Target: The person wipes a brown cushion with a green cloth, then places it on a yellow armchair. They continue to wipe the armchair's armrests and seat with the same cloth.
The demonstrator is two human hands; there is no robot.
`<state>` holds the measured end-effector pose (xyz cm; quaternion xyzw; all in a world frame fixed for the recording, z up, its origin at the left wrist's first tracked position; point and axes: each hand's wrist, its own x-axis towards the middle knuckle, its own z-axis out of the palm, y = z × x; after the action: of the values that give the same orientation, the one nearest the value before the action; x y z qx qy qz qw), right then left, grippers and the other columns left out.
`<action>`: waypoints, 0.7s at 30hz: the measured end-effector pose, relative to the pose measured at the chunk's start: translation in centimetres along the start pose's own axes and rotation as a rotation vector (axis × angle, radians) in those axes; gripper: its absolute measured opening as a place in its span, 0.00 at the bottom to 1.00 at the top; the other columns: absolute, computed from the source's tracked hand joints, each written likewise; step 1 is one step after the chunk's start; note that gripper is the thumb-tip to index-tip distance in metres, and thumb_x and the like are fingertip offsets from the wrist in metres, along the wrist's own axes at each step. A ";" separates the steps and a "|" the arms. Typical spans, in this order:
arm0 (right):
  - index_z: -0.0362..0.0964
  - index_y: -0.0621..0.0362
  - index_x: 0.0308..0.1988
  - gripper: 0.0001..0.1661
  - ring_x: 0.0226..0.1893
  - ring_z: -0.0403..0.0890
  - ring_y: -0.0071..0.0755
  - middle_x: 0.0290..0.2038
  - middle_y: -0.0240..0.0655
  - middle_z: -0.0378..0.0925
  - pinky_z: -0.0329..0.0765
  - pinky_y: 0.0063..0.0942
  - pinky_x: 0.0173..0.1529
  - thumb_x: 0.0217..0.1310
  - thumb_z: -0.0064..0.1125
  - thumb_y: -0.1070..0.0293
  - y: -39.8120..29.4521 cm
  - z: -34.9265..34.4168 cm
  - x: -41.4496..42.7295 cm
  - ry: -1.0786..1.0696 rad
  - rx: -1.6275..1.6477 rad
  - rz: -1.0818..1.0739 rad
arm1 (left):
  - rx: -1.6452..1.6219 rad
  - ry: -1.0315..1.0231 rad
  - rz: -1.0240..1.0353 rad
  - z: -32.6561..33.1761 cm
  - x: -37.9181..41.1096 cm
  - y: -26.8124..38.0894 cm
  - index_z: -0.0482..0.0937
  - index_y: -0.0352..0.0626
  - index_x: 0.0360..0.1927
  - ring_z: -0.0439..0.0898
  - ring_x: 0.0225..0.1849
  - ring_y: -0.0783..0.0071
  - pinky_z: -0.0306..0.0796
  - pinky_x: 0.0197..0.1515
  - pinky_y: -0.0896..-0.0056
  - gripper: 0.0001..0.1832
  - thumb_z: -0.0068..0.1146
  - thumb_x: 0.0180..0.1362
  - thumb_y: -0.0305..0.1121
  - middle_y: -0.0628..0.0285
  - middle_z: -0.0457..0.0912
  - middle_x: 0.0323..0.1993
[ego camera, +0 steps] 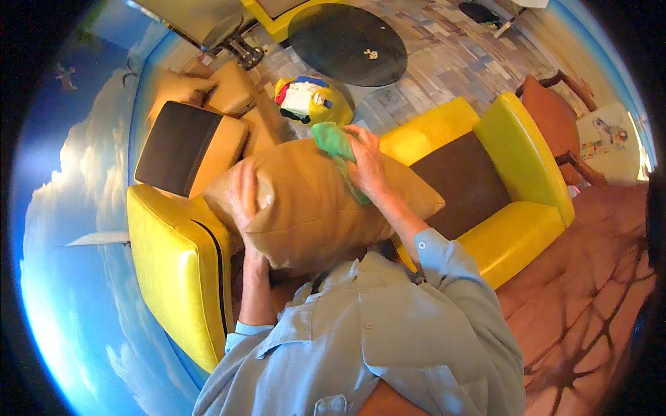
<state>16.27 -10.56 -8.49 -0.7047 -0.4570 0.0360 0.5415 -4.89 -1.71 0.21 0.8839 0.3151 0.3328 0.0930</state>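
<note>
A large tan cushion (312, 208) lies across the front of my body, above my lap. My left hand (245, 195) is at its left end, with the fingers over the cushion's surface and a bulge of the cover beside them; the hand is somewhat blurred. In my right hand (367, 161) is a green cloth (333, 140), bunched under the fingers and resting on the cushion's upper right part. The cloth's lower end hangs down below my palm along the cushion.
Yellow and brown armchairs stand at right (520, 156) and left (177, 260). More tan cushions (229, 88) lie at upper left. A yellow bag (338, 106) with cloths sits beyond the cushion, near a round black table (348, 44). A reddish chair (549, 122) is farther right.
</note>
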 end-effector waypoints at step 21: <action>0.72 0.58 0.58 0.25 0.60 0.73 0.51 0.59 0.47 0.74 0.66 0.38 0.65 0.62 0.57 0.65 -2.1 -1.4 4.2 -0.529 0.298 -0.062 | -0.292 -0.282 0.117 -1.2 -2.6 7.7 0.76 0.46 0.63 0.58 0.72 0.41 0.43 0.71 0.33 0.34 0.57 0.58 0.55 0.43 0.63 0.69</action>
<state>18.21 -8.75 -4.37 -0.5694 -0.5931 0.2684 0.5020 -3.33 -9.42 2.64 0.9157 0.1955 0.2528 0.2437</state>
